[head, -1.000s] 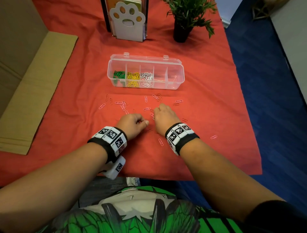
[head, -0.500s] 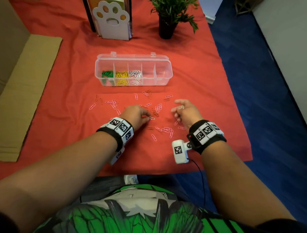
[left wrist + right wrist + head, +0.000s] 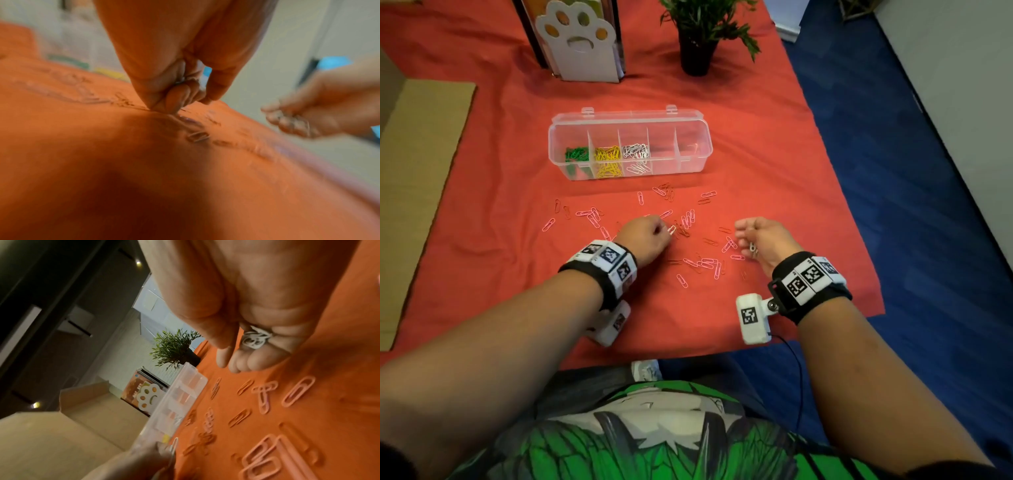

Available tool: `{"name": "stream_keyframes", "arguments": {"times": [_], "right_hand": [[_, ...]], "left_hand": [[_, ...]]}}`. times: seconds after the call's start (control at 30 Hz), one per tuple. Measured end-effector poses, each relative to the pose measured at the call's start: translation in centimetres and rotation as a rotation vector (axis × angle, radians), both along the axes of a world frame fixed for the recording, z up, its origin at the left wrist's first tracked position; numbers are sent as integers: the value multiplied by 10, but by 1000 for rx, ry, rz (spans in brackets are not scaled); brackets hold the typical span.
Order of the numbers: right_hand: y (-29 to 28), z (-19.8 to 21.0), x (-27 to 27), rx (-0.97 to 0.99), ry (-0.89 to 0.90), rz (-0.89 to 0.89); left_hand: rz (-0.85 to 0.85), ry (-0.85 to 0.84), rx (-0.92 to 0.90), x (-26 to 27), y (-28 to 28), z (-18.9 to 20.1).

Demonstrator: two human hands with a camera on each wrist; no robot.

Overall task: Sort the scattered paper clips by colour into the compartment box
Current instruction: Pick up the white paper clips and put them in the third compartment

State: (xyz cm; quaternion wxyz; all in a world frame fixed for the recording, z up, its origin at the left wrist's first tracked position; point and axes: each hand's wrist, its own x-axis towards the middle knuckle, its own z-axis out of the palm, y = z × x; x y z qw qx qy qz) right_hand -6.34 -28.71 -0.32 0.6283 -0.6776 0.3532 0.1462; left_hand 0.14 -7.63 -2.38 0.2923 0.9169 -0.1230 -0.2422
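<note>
The clear compartment box (image 3: 700,154) stands mid-table with green, yellow and white clips in its three left cells. Pink paper clips (image 3: 690,217) and orange ones lie scattered on the red cloth (image 3: 774,164) in front of it. My left hand (image 3: 666,233) rests among them, knuckles up, and pinches a white paper clip (image 3: 672,230). My right hand (image 3: 748,236) is turned palm inward to the right, fingers curled round a small bunch of white clips (image 3: 255,338). The left wrist view is blurred.
A paw-shaped white holder (image 3: 578,44) and a potted plant (image 3: 698,37) stand behind the box. Flat cardboard (image 3: 417,178) lies on the left. The cloth's right edge (image 3: 859,233) drops to blue floor close to my right hand.
My right hand has moved away to the right of the left hand and rolled over, showing white clips in its fingers. My left hand has stayed put and now pinches a white clip.
</note>
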Motion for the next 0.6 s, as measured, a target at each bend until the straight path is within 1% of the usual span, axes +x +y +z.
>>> {"name": "stream_keyframes", "arguments": {"times": [0.03,0.07,0.1,0.13,0.17,0.2,0.27,0.33,0.47,0.6], "right_hand": [[4,1,0,51,-3,-12],[9,2,1,114,-15,-34],[13,6,2,189,-30,-61],[17,9,5,277,-46,-86],[21,13,8,366,-60,-106],[24,19,12,449,-73,-117],[31,30,21,572,-94,-112],[38,40,31,650,-116,-87],[48,51,49,726,-143,-36],[57,54,63,751,-154,-59]], "left_hand": [[169,194,-147,1,1,4],[341,416,-331,1,3,9],[481,618,-504,1,7,14],[562,777,-655,2,11,21],[591,885,-764,2,16,28],[600,939,-839,3,20,35],[629,947,-916,8,28,43],[666,923,-953,14,32,49],[709,877,-987,31,41,59],[694,807,-954,49,45,69]]}}
